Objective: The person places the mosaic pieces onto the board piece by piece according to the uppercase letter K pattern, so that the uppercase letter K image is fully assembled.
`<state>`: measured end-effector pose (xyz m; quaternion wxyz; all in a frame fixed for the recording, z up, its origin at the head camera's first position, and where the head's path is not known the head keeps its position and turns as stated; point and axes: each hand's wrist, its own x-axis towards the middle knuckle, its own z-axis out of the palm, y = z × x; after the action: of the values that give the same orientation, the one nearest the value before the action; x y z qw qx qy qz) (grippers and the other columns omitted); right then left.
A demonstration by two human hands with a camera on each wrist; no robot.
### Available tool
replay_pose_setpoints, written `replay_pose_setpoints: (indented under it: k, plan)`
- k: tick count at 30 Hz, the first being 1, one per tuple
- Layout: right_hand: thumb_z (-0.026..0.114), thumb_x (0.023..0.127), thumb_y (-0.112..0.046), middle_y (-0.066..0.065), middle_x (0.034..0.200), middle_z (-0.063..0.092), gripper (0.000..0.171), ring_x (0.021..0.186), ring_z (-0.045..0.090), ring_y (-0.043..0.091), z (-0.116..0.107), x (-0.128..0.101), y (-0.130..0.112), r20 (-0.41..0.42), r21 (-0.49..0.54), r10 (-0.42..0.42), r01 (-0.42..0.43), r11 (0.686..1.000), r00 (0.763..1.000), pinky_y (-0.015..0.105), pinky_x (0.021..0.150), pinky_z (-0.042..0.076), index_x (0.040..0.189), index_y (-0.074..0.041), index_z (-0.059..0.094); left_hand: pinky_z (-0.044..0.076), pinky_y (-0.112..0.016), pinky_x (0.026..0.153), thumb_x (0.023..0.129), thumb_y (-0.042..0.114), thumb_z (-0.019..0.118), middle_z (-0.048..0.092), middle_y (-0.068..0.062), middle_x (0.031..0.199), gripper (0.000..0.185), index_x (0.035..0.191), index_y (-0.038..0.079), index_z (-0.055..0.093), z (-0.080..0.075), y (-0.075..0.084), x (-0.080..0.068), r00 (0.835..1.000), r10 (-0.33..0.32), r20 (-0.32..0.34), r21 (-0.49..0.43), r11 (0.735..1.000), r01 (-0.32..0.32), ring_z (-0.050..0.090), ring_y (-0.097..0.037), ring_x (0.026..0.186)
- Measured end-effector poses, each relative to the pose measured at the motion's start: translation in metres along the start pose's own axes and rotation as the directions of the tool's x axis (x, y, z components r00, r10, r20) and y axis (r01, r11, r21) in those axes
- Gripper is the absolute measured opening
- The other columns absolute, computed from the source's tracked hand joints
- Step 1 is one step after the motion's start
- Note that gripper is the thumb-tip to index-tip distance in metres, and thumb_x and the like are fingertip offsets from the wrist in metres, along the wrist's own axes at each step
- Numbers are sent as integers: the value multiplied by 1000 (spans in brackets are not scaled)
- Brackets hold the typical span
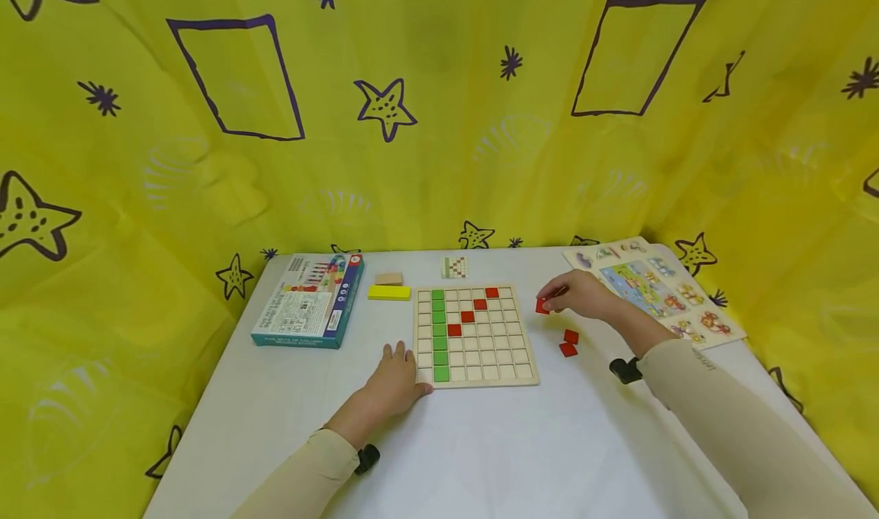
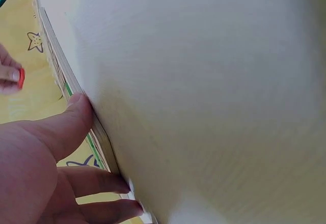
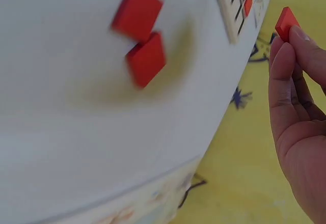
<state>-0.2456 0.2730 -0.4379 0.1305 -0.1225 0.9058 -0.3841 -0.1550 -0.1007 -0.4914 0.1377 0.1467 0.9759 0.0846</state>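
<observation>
Hands: left [image 1: 394, 381] flat, right [image 1: 580, 294] pinching tile [image 1: 542, 306]

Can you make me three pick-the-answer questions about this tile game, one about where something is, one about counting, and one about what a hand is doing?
1. Where is the blue box?
A. left of the grid board
B. on top of the board
C. right of the board

2. How many red tiles sit in the board's squares?
A. two
B. four
C. seven

3. What is the right hand doing?
A. lying flat and empty
B. pinching a red tile
C. gripping the yellow block

Answers: 1 A, the box lies on the table left of the board. 2 B, four red tiles run in a slant. 3 B, the fingertips pinch one red tile off the table.
</observation>
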Motion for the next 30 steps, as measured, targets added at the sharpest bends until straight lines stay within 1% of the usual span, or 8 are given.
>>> replay_pose_setpoints:
  k: [5, 8, 12, 16, 18, 21, 24, 30]
  plan:
    - [73, 93, -10, 6, 94, 75, 18, 85, 69, 27, 24, 21, -24, 37, 6, -20, 20, 1000, 999, 51, 82, 57, 109, -2, 76, 35, -52, 113, 95, 46, 67, 31, -32, 155, 82, 146, -12, 42, -3, 2, -1, 1000, -7, 13, 8, 1000, 7, 28, -51, 144]
    - [75, 91, -9, 6, 93, 74, 16, 83, 69, 26, 40, 31, -37, 50, 12, -38, 37, 999, 998, 48, 80, 57, 106, -2, 77, 34, -52, 113, 95, 45, 67, 32, -32, 155, 81, 145, -12, 42, -5, 2, -1, 1000, -9, 10, 5, 1000, 9, 28, -51, 143]
    - [76, 89, -6, 5, 92, 73, 13, 80, 66, 19, 63, 41, -49, 87, 22, -60, 58, 998, 994, 39, 76, 58, 102, -3, 78, 34, -52, 114, 94, 46, 67, 31, -31, 156, 82, 147, -12, 41, -4, 2, -1, 1000, -23, 15, -11, 1000, 23, 27, -49, 144]
    - [77, 88, -6, 4, 93, 72, 12, 80, 64, 15, 82, 49, -54, 126, 26, -71, 69, 997, 989, 31, 74, 57, 99, -5, 79, 34, -51, 113, 94, 47, 67, 30, -30, 157, 84, 148, -10, 40, -3, 2, -1, 999, -36, 19, -19, 999, 36, 25, -48, 145]
    - [77, 88, -6, 4, 94, 71, 11, 80, 64, 16, 89, 51, -55, 141, 24, -70, 67, 997, 988, 30, 73, 57, 99, -6, 80, 35, -51, 113, 93, 48, 68, 31, -30, 157, 84, 148, -10, 41, -3, 2, 0, 999, -36, 17, -16, 999, 36, 26, -48, 145]
    - [78, 88, -7, 1, 95, 71, 10, 83, 60, 17, 98, 53, -57, 147, -7, -64, 65, 998, 987, 28, 74, 55, 97, -10, 80, 35, -51, 113, 93, 48, 67, 31, -29, 157, 84, 148, -10, 40, -3, 2, 0, 999, -36, 22, -3, 999, 36, 26, -48, 145]
    - [79, 87, -8, -1, 93, 71, 10, 85, 59, 18, 105, 52, -58, 153, -30, -64, 70, 997, 986, 27, 75, 53, 96, -13, 81, 36, -51, 112, 93, 48, 68, 32, -29, 157, 84, 148, -10, 41, -4, 2, 0, 999, -37, 24, -1, 999, 37, 27, -48, 145]
    - [80, 86, -7, -4, 91, 69, 9, 85, 57, 16, 114, 51, -60, 154, -74, -92, 104, 992, 984, 29, 74, 53, 91, -14, 80, 35, -51, 113, 94, 46, 68, 31, -30, 156, 83, 147, -11, 41, -7, 3, -1, 999, -38, 30, -19, 999, 38, 27, -49, 145]
